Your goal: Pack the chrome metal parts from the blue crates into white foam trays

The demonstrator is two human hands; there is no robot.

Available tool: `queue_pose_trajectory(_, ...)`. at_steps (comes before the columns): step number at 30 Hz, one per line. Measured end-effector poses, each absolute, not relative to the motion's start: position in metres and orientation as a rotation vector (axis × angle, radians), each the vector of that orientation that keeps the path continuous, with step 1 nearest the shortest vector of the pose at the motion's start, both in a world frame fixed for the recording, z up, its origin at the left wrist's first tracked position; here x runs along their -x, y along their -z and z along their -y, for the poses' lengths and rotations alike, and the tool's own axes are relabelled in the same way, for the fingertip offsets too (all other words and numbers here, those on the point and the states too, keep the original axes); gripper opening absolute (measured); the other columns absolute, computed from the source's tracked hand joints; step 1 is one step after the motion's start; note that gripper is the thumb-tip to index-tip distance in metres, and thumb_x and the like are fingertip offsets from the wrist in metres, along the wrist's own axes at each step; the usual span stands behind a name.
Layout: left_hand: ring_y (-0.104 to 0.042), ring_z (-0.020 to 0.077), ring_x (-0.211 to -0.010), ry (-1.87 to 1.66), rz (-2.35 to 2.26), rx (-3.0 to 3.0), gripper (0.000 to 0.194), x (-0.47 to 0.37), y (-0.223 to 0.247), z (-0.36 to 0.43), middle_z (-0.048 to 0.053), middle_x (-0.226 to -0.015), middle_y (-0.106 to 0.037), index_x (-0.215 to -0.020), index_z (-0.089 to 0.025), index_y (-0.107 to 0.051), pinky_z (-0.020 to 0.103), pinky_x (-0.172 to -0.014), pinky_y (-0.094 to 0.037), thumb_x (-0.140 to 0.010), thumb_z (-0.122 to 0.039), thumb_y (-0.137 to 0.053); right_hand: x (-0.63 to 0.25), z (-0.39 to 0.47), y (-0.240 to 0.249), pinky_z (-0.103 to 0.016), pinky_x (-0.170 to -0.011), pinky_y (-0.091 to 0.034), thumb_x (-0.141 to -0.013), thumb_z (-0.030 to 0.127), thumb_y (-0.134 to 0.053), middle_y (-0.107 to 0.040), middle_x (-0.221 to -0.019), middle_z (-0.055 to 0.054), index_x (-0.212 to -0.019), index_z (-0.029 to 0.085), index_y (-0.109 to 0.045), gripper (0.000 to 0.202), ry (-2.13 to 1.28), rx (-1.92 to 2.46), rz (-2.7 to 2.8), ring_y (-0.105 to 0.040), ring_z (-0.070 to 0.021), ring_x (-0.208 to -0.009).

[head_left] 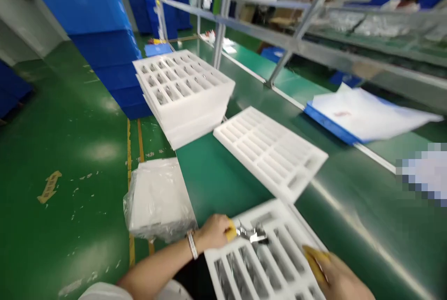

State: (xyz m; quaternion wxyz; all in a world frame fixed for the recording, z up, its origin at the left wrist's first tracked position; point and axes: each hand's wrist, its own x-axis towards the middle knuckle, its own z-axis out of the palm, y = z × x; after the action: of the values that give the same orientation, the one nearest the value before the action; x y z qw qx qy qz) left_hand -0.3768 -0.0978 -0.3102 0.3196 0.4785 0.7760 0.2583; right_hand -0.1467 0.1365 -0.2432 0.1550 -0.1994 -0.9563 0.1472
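My left hand, with yellow covering at its fingertips and a bracelet on the wrist, is closed on a shiny metal part. That part, blurred and of a kind I cannot make out, lies over the far left slots of a white foam tray. Several slots of this near tray contain shiny pieces. My right hand, also with yellow-covered fingertips, is at the tray's right side. Its fingers are slightly apart, with nothing visible between them.
Beyond the near tray lies another slotted white tray. Stacked foam trays with metal pieces stand farther left. A plastic-wrapped white bundle sits by the table's left edge. Blue boxes, metal posts and a paper-covered blue tray are around.
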Motion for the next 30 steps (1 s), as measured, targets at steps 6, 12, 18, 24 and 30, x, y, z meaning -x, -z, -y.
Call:
queue_pose_trajectory(6,-0.058,0.0111,-0.068,-0.643,-1.855,-1.39,0.015,0.392,0.277,0.073,0.002,-0.087,-0.071,-0.085,-0.017,-0.071,0.021,-0.066,-0.041,-0.087,-0.014,-0.057,0.15,-0.101,0.237,-0.03,-0.07,-0.057,-0.104,0.036,-0.046,-0.07,-0.093,-0.01,-0.099,0.02,-0.073,0.031,-0.358,0.437,2.755,-0.068,-0.0201,-0.081)
queue_pose_trajectory(12,-0.058,0.0114,-0.067,-0.481,-1.874,-1.471,0.015,0.389,0.27,0.072,0.0,-0.086,-0.071,-0.078,-0.018,-0.067,0.023,-0.062,-0.038,-0.085,-0.013,-0.055,0.155,-0.065,0.246,-0.032,-0.069,-0.055,-0.103,0.025,-0.047,-0.067,-0.096,-0.01,-0.116,0.018,-0.066,0.024,-0.185,0.383,2.722,-0.062,-0.0219,-0.084)
queue_pose_trajectory(18,-0.061,0.0138,-0.072,-0.337,-1.865,-1.53,0.015,0.395,0.259,0.074,0.001,-0.088,-0.072,-0.08,-0.019,-0.066,0.024,-0.065,-0.04,-0.085,-0.014,-0.053,0.158,-0.053,0.253,-0.034,-0.065,-0.047,-0.097,0.011,-0.048,-0.063,-0.086,-0.011,-0.088,0.016,-0.069,0.024,0.003,0.297,2.886,-0.054,-0.0237,-0.08)
queue_pose_trajectory(24,-0.063,0.0144,-0.073,-0.291,-1.85,-1.49,0.015,0.396,0.256,0.091,0.001,-0.082,-0.071,-0.075,-0.019,-0.065,0.023,-0.065,-0.042,-0.085,-0.015,-0.054,0.161,-0.028,0.268,-0.035,-0.068,-0.041,-0.08,-0.003,-0.058,-0.061,-0.081,-0.009,-0.061,0.019,-0.059,0.029,-0.039,0.295,3.04,-0.053,-0.0242,-0.083)
queue_pose_trajectory(30,-0.062,0.0132,-0.072,-0.472,-1.905,-1.365,0.013,0.377,0.271,0.105,0.0,-0.084,-0.071,-0.079,-0.019,-0.068,0.022,-0.067,-0.045,-0.087,-0.02,-0.058,0.173,-0.041,0.269,-0.039,-0.076,-0.041,-0.079,0.0,-0.06,-0.065,-0.092,-0.011,-0.071,0.019,-0.066,0.022,0.147,0.207,3.062,-0.053,-0.0265,-0.09)
